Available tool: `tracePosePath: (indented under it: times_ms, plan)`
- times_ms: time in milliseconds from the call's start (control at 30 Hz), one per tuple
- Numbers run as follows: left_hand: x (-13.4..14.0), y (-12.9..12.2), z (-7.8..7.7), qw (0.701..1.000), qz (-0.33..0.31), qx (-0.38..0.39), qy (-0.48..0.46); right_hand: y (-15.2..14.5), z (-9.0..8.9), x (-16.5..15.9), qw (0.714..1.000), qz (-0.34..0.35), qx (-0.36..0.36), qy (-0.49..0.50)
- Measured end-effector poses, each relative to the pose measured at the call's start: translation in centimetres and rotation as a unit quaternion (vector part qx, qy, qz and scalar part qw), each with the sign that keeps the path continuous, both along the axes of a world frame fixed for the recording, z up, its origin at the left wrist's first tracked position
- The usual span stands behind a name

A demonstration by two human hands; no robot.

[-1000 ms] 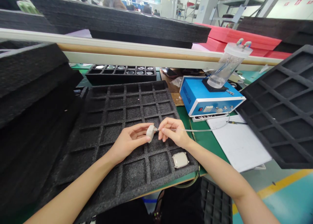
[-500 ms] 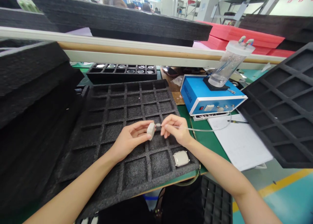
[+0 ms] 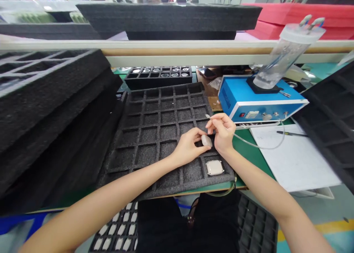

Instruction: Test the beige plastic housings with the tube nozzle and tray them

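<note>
My left hand (image 3: 189, 144) pinches a small beige watch case (image 3: 206, 141) by its edges, over the right side of a black foam tray (image 3: 181, 177). Just right of it, my right hand (image 3: 222, 131) grips the end of a clear thin tube (image 3: 256, 146), whose pale tip points up and left, apart from the case. The tube runs to the front of a blue machine (image 3: 243, 98). Another beige watch case (image 3: 215, 167) lies in the tray's near right compartment, below my hands.
Stacked black foam trays (image 3: 55, 94) rise at the left. A clear cylinder (image 3: 287, 58) leans on the blue machine. White paper (image 3: 304, 161) with a pen (image 3: 291, 134) lies at right. Behind is a tray of round watch parts (image 3: 159, 83). Below, another tray (image 3: 114, 231) holds several beige pieces.
The tube tip was at the watch case and is now lifted away from it. My left hand has turned the case and brought it nearer the tray's right side. The camera view has shifted.
</note>
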State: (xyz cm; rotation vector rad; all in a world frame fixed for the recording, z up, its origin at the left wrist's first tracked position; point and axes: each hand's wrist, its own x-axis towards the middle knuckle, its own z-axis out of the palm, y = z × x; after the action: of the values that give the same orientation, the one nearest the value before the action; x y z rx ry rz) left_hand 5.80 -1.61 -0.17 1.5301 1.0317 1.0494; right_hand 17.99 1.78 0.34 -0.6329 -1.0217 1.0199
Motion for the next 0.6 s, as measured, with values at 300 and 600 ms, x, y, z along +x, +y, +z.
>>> tracePosePath:
  times_ms: [300,600]
  plan:
    - [0.3,-1.2,0.1,0.974,0.05,0.108,0.194,-0.5,0.2,0.2,0.997,-0.038,0.047,-0.04]
    - [-0.8,0.6,1.0,0.995,-0.009,-0.087,-0.045,-0.1,0.1,0.2,0.997,-0.044,0.054,-0.013]
